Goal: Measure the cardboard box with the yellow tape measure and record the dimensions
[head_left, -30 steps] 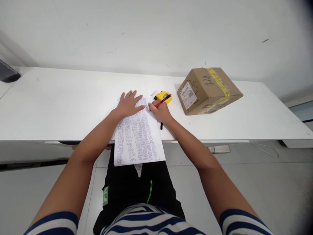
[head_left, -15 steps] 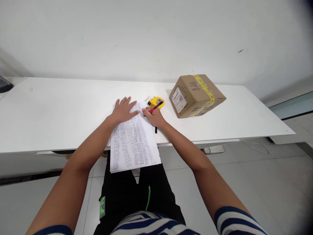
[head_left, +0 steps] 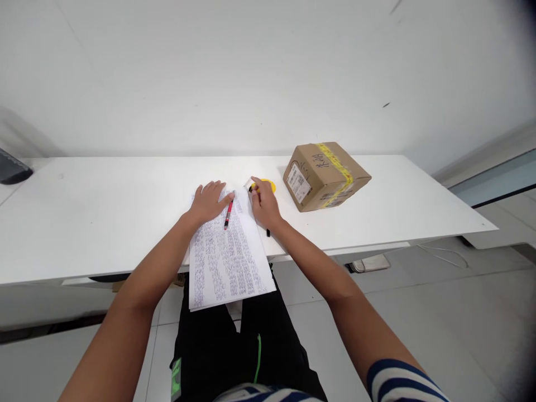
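Observation:
My left hand lies flat with its fingers spread on the upper part of a sheet of paper covered in rows of blue handwriting. By its thumb a red and black pen rests on the sheet; the thumb covers its upper end. At the paper's upper right edge, my right hand is over a yellow tape measure, partly hiding it. Its thumb and forefinger are apart around the tape measure's dark front end. Whether they touch it is unclear.
A taped cardboard box with a white label stands to the right on the white table. Near the front edge lies a small black piece. The paper overhangs that edge above my lap. A dark object is at far left.
The pen has left my right hand and now lies on the paper by my left thumb. My right hand has turned towards the tape measure. The view has tilted up slightly.

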### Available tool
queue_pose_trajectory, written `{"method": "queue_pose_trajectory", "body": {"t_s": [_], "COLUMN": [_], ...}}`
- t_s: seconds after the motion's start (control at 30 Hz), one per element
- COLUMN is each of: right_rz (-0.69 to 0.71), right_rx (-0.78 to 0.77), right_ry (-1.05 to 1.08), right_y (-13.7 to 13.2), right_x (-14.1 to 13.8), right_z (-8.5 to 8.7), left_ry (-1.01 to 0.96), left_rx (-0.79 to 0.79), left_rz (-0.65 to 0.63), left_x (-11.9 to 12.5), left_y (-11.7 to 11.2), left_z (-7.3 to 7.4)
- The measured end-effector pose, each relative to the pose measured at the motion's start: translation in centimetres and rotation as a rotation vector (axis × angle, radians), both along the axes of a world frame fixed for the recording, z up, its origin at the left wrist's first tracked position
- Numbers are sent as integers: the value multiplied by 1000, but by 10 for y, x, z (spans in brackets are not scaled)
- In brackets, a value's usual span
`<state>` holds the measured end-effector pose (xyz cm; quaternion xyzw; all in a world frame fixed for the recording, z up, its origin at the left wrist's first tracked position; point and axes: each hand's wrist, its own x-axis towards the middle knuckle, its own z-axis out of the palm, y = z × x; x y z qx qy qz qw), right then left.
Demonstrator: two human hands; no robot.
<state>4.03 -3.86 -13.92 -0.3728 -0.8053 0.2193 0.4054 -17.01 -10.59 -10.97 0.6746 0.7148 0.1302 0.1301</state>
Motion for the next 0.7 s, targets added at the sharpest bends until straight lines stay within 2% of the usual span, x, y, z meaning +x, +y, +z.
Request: {"method": "queue_pose_trajectory", "body": {"t_s": [0.1, 0.2, 0.3, 0.4, 0.5, 0.6, 0.67, 0.7], "right_rz": [-250, -393, -405, -346, -258, -169, -212, -253], "right_rx": [48, -152, -397, -428, -353, -273, -237, -233], "right_ry": [10, -58, -47, 75, 228, 339, 493, 605], "right_y": [6, 13, 18, 17, 11, -4, -31, -51], "right_x": [8, 9, 8, 9, 8, 7, 14, 22], "right_z": [4, 4, 3, 4, 13, 31, 39, 38], "left_ry": [40, 78, 177, 320, 400, 385, 365, 370], "left_rx": [20, 51, 124, 212, 331, 480, 501, 471], "left_rz": [-16, 8, 20, -73, -168, -127, -134, -180], "left_x": [-3, -5, -2, 11, 39, 73, 97, 108], "left_y": [1, 1, -5, -18, -29, -29, -19, -10], "left_z": [-2, -2, 3, 16, 43, 85, 116, 130]}}
